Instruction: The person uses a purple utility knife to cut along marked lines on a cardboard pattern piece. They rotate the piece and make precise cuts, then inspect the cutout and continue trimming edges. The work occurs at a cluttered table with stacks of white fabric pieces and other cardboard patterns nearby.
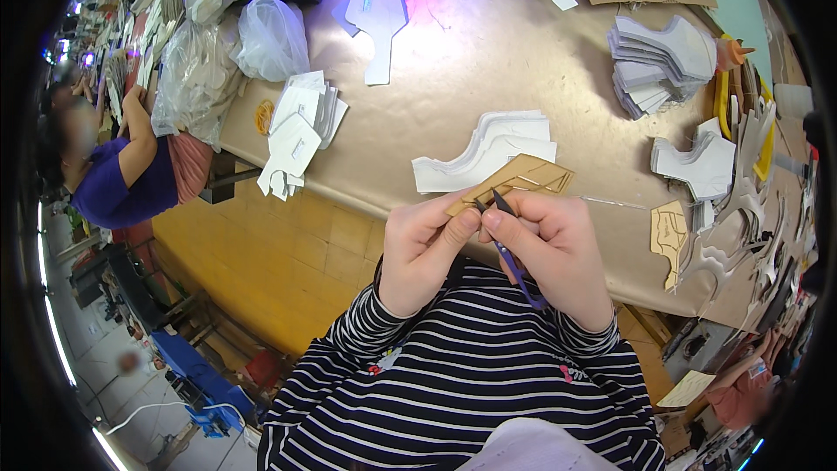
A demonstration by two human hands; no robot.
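In front of my body, just over the table's near edge, my two hands meet. My left hand pinches a flat tan template with slots cut through it, tilted up to the right. Small purple snips with dark pointed blades are gripped in my right hand; the tips lie against the template's lower edge, by my left thumb. Just beyond the template lies a stack of white curved cut pieces. My fingers hide part of the template and snips.
The table has a gold-brown cover. White cut-piece stacks stand at left and right. Another tan template and a heap of scraps lie right. A co-worker in purple sits left, beside plastic bags.
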